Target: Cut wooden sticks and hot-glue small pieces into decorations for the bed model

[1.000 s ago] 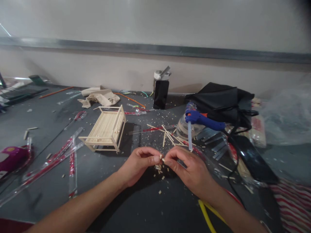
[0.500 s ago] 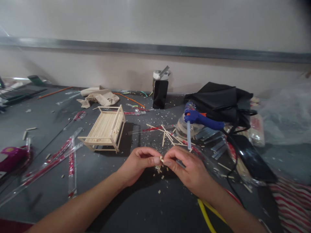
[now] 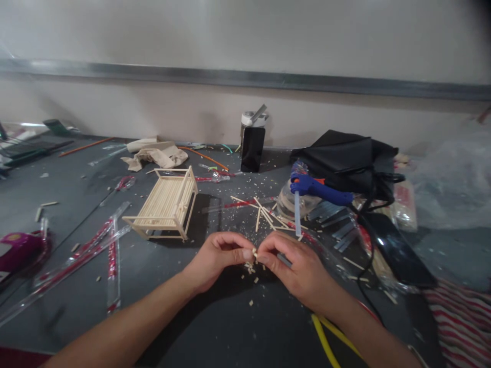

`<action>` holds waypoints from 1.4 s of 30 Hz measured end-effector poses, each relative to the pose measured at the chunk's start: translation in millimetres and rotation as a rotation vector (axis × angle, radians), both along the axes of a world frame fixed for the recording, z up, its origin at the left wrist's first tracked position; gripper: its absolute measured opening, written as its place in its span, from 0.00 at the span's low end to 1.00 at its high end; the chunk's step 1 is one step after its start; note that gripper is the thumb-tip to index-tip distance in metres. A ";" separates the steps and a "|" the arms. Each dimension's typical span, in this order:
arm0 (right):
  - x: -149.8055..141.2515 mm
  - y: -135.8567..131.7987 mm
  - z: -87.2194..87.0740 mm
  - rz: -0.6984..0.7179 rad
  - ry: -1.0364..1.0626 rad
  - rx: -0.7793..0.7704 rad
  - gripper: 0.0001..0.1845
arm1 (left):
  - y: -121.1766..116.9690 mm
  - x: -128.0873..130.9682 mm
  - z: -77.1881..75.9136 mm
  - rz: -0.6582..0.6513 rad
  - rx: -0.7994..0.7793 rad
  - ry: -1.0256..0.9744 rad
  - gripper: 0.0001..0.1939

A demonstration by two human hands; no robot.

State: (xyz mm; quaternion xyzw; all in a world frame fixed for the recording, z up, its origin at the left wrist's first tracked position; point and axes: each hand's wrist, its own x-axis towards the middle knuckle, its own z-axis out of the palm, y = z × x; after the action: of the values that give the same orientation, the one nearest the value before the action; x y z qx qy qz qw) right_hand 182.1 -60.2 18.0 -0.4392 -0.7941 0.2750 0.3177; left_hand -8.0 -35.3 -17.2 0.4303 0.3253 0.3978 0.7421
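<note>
Between the fingertips of my left hand [image 3: 222,255] and my right hand [image 3: 293,263] is a tiny pale wooden stick piece [image 3: 255,252]. Both hands pinch it, thumbs against forefingers, low over the dark table. Several cut wood bits [image 3: 250,267] lie right beneath the fingertips. Left of my hands stands a miniature bed-like frame [image 3: 164,202] made of thin wooden sticks, upright on its legs. Beyond my right hand is a loose pile of thin sticks [image 3: 268,217].
A blue glue gun [image 3: 320,191] rests on a clear round container [image 3: 287,202]. A phone [image 3: 253,149] leans on a bottle [image 3: 249,118] at the back. Black bag [image 3: 345,158], another phone [image 3: 401,250], red-and-clear wrappers [image 3: 112,255] and beige cloth [image 3: 157,153] lie around.
Almost nothing differs. Both hands keep the same pinch on the tiny stick piece, with only a very slight shift at the fingertips.
</note>
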 end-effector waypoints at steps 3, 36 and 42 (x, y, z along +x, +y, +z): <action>0.5 0.5 0.1 0.001 -0.003 -0.004 0.09 | -0.1 -0.4 0.7 -0.010 0.000 0.002 0.05; -3.7 -1.1 -4.5 -0.109 0.045 0.142 0.03 | -0.1 3.6 -1.5 0.045 -0.145 -0.142 0.07; -3.2 -1.6 -3.3 -0.089 0.042 0.103 0.03 | -1.2 3.9 -0.2 0.045 -0.138 -0.117 0.07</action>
State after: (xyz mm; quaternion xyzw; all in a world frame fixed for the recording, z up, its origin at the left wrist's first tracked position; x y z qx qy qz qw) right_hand 178.9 -61.7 14.7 -0.4511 -0.7801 0.2284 0.3685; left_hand -4.1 -36.5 -17.3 0.3469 0.3177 0.4156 0.7785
